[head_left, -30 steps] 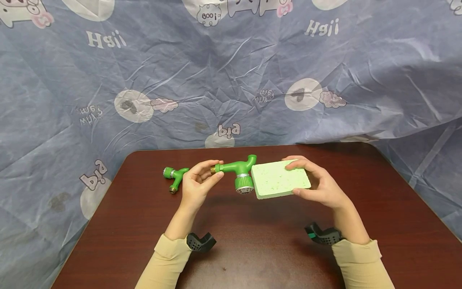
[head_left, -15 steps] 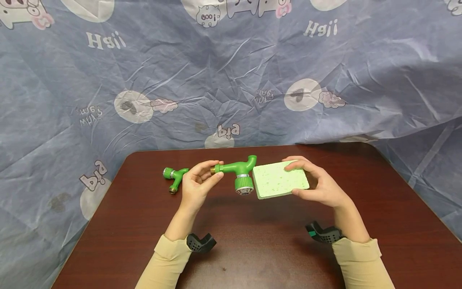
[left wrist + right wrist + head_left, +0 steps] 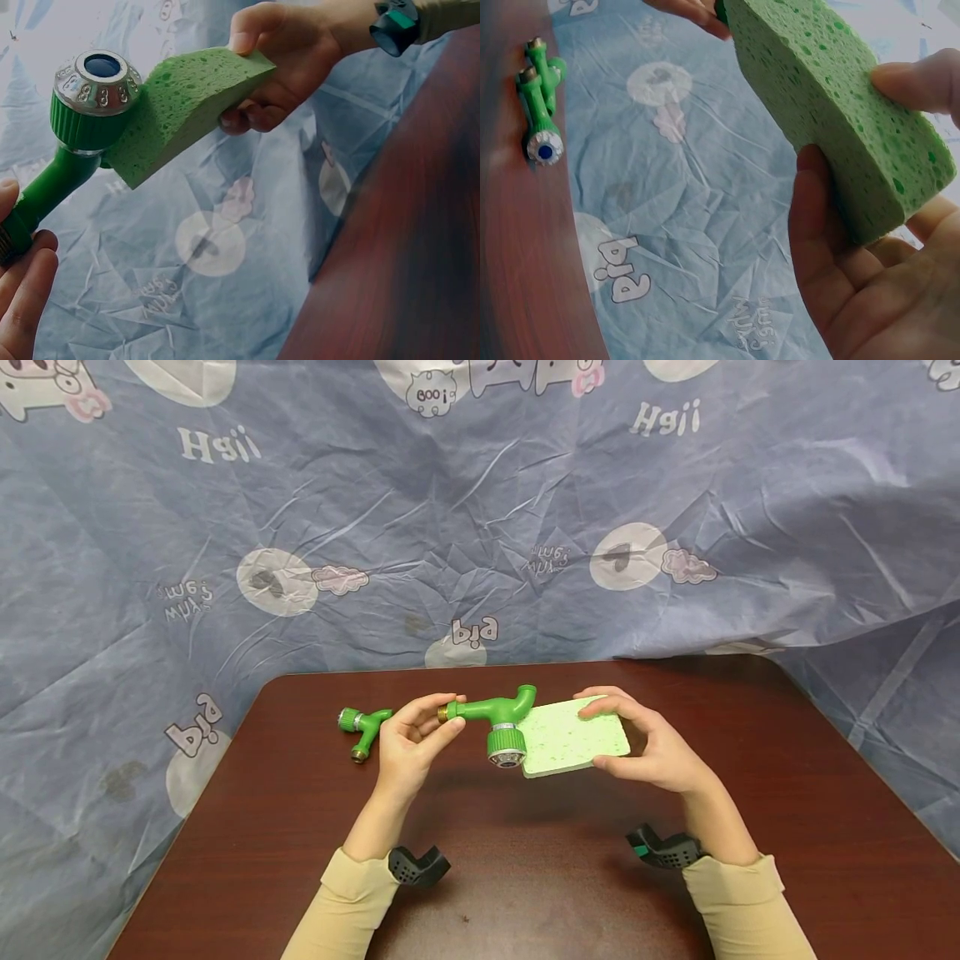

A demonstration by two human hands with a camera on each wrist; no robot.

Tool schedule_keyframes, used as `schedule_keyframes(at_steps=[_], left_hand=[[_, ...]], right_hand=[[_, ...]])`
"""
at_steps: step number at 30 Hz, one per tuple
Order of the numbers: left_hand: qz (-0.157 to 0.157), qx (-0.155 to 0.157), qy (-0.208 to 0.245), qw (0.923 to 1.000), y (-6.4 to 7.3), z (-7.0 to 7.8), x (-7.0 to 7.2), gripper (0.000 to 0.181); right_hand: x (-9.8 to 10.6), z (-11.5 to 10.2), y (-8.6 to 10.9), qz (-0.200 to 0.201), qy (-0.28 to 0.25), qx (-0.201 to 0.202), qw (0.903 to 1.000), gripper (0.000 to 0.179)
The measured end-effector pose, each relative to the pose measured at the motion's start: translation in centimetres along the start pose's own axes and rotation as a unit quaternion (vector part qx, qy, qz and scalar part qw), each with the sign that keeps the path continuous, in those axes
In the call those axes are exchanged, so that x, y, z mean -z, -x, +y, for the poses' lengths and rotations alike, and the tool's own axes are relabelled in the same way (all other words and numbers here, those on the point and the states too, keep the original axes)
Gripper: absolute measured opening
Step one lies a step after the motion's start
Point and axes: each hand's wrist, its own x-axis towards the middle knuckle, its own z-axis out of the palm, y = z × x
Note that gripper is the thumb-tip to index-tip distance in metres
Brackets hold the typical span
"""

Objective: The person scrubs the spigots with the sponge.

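Note:
My left hand [image 3: 411,739] pinches a green tap [image 3: 491,708] by its brass threaded end, with fingers and thumb around it. The tap is held up over the table, its ribbed knob with a silver cap [image 3: 97,82] pointing down in the head view. From the right, my right hand [image 3: 652,739] grips a light green, porous sponge [image 3: 573,737], thumb on one broad face and fingers on the other. The sponge's left end lies right at the tap's knob and spout, partly hidden behind them in the head view.
Another green tap [image 3: 363,727] lies on the dark red-brown table [image 3: 247,827], left of the left hand; two brass ends show there in the right wrist view. A blue printed cloth [image 3: 450,527] hangs behind the table. Each wrist wears a black device [image 3: 418,865].
The right hand has moved the sponge slightly left, so that its end now overlaps behind the tap. The left hand and tap stay nearly still, the tap tipping a little.

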Motion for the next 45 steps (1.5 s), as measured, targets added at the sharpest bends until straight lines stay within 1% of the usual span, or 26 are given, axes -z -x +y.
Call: schedule_keyframes(at_steps=[5, 9, 17, 20, 25, 28, 33, 35, 37, 41, 45], left_hand=[[0.012, -0.002, -0.004, 0.9999, -0.12, 0.1, 0.09, 0.034], [0.015, -0.002, -0.006, 0.9999, -0.15, 0.08, 0.14, 0.034], [0.007, -0.018, -0.02, 0.9996, -0.18, -0.06, 0.42, 0.027], [0.001, -0.01, -0.021, 0.9997, -0.19, -0.13, 0.5, 0.029], [-0.009, 0.018, -0.038, 0.9991, -0.16, -0.05, 0.66, 0.038], [-0.017, 0.029, -0.048, 0.9983, -0.12, 0.01, 0.71, 0.039], [-0.015, 0.037, -0.09, 0.9951, -0.04, -0.01, 0.51, 0.035], [-0.009, 0.036, -0.105, 0.9937, -0.01, -0.08, 0.39, 0.034], [-0.001, 0.033, -0.111, 0.9933, 0.01, -0.19, 0.31, 0.034], [0.01, 0.02, -0.103, 0.9944, 0.0, -0.39, 0.19, 0.034], [0.01, 0.005, -0.099, 0.995, 0.0, -0.44, 0.07, 0.033]], right_hand=[[-0.36, -0.03, -0.21, -0.011, 0.003, 0.014, 0.9998, 0.054], [-0.3, -0.17, -0.14, -0.015, -0.002, 0.023, 0.9996, 0.055], [-0.35, 0.09, -0.02, 0.007, -0.002, -0.004, 1.0, 0.055], [-0.26, 0.14, -0.01, 0.013, -0.011, 0.003, 0.9999, 0.056], [-0.22, 0.06, -0.12, 0.022, -0.038, 0.026, 0.9987, 0.06], [-0.2, 0.07, -0.18, 0.031, -0.045, 0.04, 0.9977, 0.062], [-0.23, -0.06, -0.23, 0.051, -0.046, 0.045, 0.9966, 0.061], [-0.28, -0.09, -0.26, 0.056, -0.05, 0.044, 0.9962, 0.061], [-0.32, -0.07, -0.29, 0.058, -0.051, 0.044, 0.9961, 0.061], [-0.35, 0.01, -0.36, 0.048, -0.055, 0.045, 0.9963, 0.063], [-0.29, -0.05, -0.37, 0.03, -0.062, 0.045, 0.9966, 0.064]])
